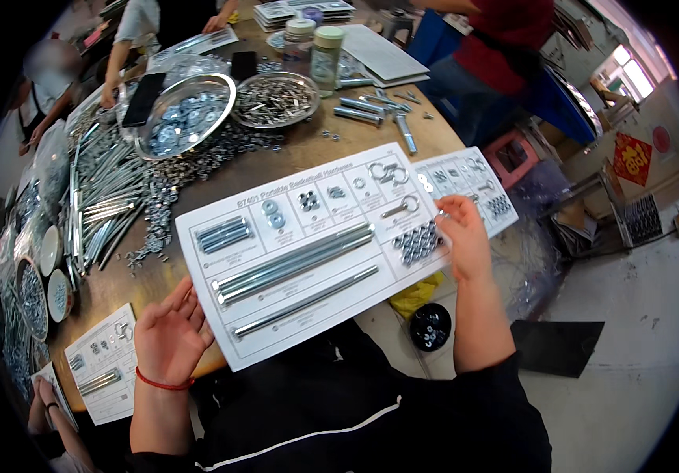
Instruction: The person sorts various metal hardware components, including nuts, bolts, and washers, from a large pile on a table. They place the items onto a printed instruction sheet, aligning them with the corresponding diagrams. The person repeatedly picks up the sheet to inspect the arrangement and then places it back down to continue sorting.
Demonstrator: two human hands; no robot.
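A white printed hardware card (308, 206) lies tilted in front of me, over the table's near edge. In its ruled boxes sit long bolts (296, 264), a thinner long bolt (308, 301), short bolts (223, 235), washers (273, 214), a ring pin (402, 206) and a cluster of nuts (418, 244). My left hand (172, 331), palm up with a red cord at the wrist, holds the card's left edge, some fingertips behind it. At the right edge my right hand (464, 235) has thumb and fingers closed on the card; whether a small part is pinched there too is unclear.
A second card (501, 183) lies beyond my right hand, another (107, 363) at left. Bowls of washers (189, 118) and small metal parts (276, 98), two jars (326, 59), loose bolts (359, 110) and long rods (107, 197) cover the table (355, 130). Other people work around it.
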